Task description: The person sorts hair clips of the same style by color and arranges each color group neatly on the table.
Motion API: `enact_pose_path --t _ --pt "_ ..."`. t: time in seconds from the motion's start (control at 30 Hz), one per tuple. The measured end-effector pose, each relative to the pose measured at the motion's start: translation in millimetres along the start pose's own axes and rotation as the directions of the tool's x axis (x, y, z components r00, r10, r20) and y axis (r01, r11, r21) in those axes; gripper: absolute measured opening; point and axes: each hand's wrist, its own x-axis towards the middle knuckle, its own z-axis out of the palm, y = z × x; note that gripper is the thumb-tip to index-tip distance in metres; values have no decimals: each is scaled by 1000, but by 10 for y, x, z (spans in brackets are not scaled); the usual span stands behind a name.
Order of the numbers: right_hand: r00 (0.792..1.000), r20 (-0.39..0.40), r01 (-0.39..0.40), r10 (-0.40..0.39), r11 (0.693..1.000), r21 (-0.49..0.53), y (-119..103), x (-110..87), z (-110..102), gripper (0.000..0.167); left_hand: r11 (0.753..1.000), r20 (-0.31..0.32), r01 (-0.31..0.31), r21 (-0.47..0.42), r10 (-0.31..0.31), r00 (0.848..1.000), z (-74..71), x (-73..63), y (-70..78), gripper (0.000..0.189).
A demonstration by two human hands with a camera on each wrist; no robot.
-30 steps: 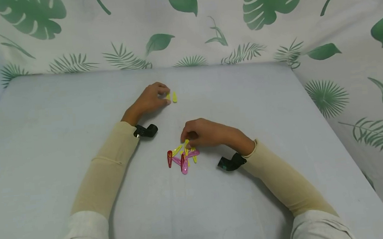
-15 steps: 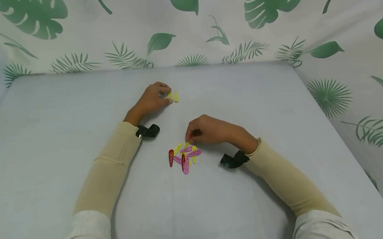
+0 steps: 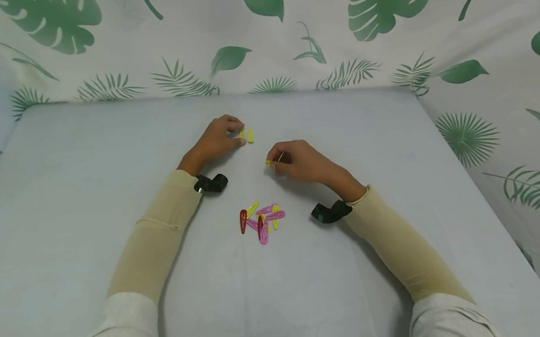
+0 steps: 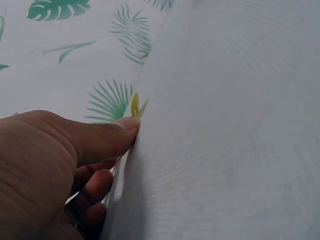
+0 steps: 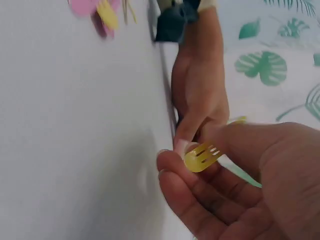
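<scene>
My left hand rests at the far middle of the table, thumb and fingers pinching a yellow snap hair clip. Just to its right stands another yellow hair clip. In the left wrist view, yellow clip ends stick up past the thumb. My right hand is over the table, nearer to me, with a yellow hair clip between thumb and fingers. A loose pile of clips lies closer still, including a red clip, a pink clip and a yellow clip.
The table has a pale grey-white cover. A white cloth printed with green leaves hangs behind it and along the right side. Black wrist cameras are strapped near both cuffs.
My right hand has lifted a yellow hair clip out of the pile and moved it away from me, toward the left hand. The left hand keeps its place by the two yellow clips.
</scene>
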Motion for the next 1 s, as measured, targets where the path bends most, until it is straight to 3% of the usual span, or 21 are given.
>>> enact_pose_path --t 0.1,0.33,0.5,0.83,1.0 --pt "999 -49 -22 24 999 32 30 55 -29 9 1000 -1 -3 5 3 1000 3 9 -6 48" --pt "988 -150 -20 17 1000 -17 125 206 -66 20 1000 -3 -5 16 5 1000 10 16 -23 48" --pt "978 -208 -27 29 1000 14 216 352 -81 25 1000 -5 -9 17 10 1000 6 9 -22 48" --pt "950 -237 -174 203 975 136 290 627 -70 20 999 0 -29 21 29 1000 0 13 -29 47" --pt "930 -281 -189 235 965 182 321 740 -39 19 999 -8 -35 19 35 999 15 27 -47 46"
